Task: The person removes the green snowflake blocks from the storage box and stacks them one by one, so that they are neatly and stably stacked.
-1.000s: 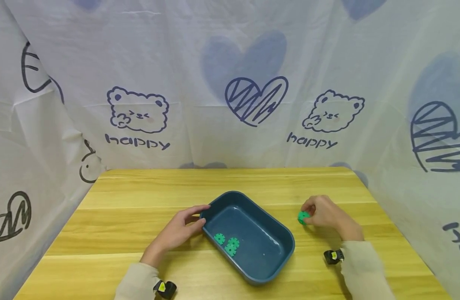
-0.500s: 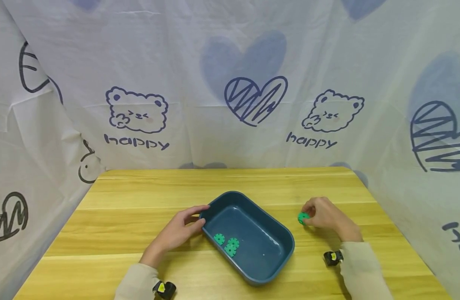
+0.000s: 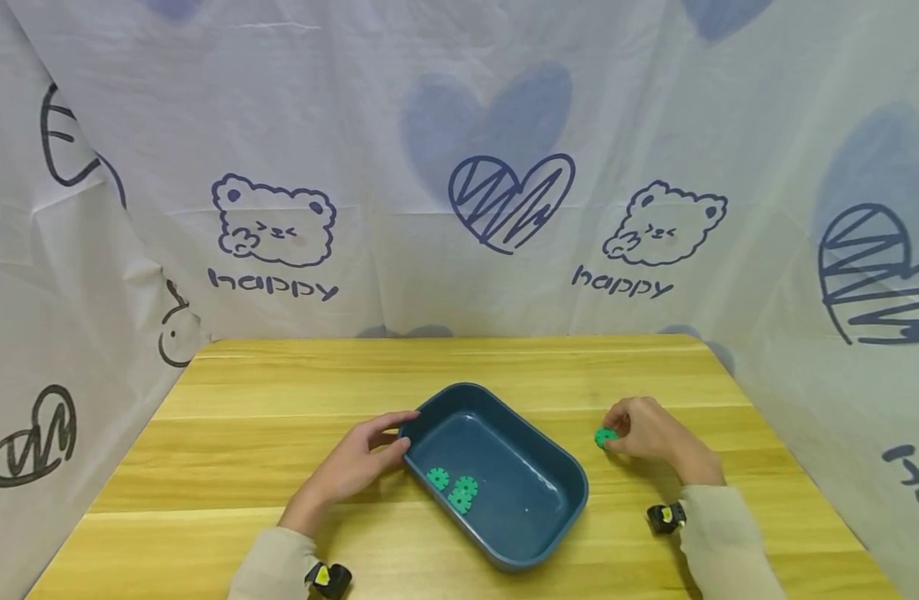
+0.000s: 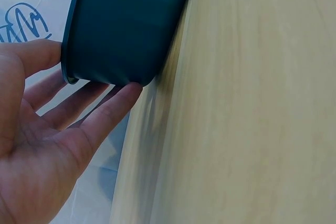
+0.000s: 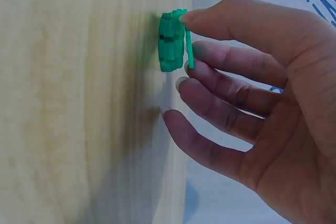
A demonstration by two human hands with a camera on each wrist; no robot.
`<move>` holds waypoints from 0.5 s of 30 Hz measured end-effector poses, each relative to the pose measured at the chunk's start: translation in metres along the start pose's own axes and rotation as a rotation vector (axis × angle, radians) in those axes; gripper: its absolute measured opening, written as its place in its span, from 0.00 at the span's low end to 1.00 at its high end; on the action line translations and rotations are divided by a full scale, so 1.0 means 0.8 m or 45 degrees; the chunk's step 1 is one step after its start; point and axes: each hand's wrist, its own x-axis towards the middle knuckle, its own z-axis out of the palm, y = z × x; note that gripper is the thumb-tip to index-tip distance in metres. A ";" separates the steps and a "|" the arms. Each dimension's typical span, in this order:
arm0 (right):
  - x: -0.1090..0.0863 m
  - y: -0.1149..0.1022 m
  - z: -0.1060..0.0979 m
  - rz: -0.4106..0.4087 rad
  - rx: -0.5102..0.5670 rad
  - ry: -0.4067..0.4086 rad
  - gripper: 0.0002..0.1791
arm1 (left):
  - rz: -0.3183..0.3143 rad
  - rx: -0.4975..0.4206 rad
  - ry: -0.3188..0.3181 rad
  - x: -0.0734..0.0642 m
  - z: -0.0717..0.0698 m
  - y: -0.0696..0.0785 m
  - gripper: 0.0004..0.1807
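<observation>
In the head view my left hand (image 3: 357,458) grips the left corner of a dark blue rectangular plastic bin (image 3: 515,475), its fingers and thumb spread around the rim and outer wall. Inside the bin lie several green notched discs (image 3: 462,493) near its left wall. To the right of the bin, my right hand (image 3: 650,433) is low over the table. The right wrist view shows its thumb and fingertips pinching a thin green notched disc (image 5: 190,51), slightly tilted. That disc is right at a short stack of like discs (image 5: 169,43) on the table.
The bin stands at an angle on a yellow wood-grain table (image 3: 294,383). A white cloth (image 3: 399,250) printed with hearts and bears hangs behind the table and along both sides. Each wrist wears a small black camera (image 3: 665,517).
My right hand and the green disc have sunk very slightly. My left hand and the bin stay in place.
</observation>
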 end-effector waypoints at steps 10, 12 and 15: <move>-0.001 -0.002 -0.001 0.030 -0.002 -0.009 0.10 | 0.003 0.007 -0.006 0.000 -0.001 0.001 0.25; -0.001 -0.003 -0.001 0.027 -0.005 -0.011 0.09 | 0.005 0.018 -0.003 0.000 -0.001 0.000 0.25; -0.001 -0.004 -0.001 0.019 -0.009 -0.014 0.09 | 0.012 0.038 0.002 0.000 -0.001 -0.001 0.25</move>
